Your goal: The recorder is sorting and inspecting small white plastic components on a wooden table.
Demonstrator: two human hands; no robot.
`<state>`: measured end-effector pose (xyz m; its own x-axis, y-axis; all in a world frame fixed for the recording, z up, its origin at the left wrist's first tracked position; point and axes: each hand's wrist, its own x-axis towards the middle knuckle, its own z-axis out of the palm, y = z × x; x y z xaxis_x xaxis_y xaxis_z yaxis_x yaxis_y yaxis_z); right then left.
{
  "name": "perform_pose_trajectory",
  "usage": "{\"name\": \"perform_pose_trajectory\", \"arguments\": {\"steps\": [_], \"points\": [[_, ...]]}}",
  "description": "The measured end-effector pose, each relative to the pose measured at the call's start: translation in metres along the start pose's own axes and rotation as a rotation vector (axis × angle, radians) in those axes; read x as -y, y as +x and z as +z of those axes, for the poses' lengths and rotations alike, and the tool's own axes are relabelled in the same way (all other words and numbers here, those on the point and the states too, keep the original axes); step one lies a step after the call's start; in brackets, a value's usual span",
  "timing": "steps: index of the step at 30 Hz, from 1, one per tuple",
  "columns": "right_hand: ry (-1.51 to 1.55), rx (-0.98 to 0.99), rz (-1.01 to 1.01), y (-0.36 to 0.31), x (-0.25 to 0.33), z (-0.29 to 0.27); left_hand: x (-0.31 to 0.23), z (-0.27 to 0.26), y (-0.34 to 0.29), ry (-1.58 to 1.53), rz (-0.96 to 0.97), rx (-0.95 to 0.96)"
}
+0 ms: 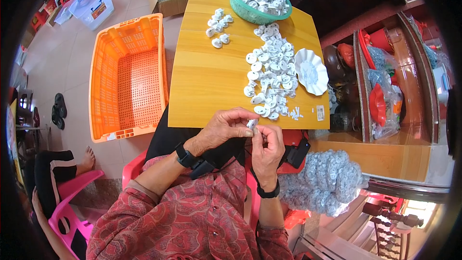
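Observation:
Near the front edge of the yellow wooden table (207, 84), my left hand (224, 129) pinches a small white plastic part (252, 123) between thumb and fingers. My right hand (268, 150) meets it from the right, thumb and fingertips pressed together against the part. Whether a tiny piece sits in that right pinch is hidden. Just beyond my hands, a long pile of similar white round-based parts (273, 70) runs up the table. Tiny white pegs (295, 113) lie at the pile's near right end. A smaller group of white parts (219, 25) stands at the far left.
A green basket (237, 7) heaped with white parts stands on the table's far edge. The scalloped white dish (321, 88) is at the right. An orange crate (95, 91) sits left of the table, a bulging clear bag (327, 175) at right. Another person's leg (86, 161) shows at left.

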<state>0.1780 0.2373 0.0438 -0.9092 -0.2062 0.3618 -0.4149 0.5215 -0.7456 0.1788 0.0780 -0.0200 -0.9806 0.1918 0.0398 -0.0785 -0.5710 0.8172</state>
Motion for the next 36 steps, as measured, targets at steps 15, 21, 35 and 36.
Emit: {"name": "perform_pose_trajectory", "arguments": {"steps": [15, 21, 35, 36], "points": [[-0.089, 0.049, -0.117, 0.002, -0.004, -0.001, 0.001, -0.003, -0.002, -0.03, -0.006, -0.002], [0.089, 0.107, 0.056, -0.003, -0.014, 0.003, 0.001, -0.006, -0.003, -0.131, -0.004, 0.0], [0.198, 0.052, 0.22, 0.001, -0.019, 0.008, -0.023, -0.016, 0.01, 0.088, -0.037, -0.114], [0.2, 0.051, 0.219, 0.001, -0.022, 0.006, -0.026, -0.02, 0.017, 0.133, 0.001, -0.189]]}}
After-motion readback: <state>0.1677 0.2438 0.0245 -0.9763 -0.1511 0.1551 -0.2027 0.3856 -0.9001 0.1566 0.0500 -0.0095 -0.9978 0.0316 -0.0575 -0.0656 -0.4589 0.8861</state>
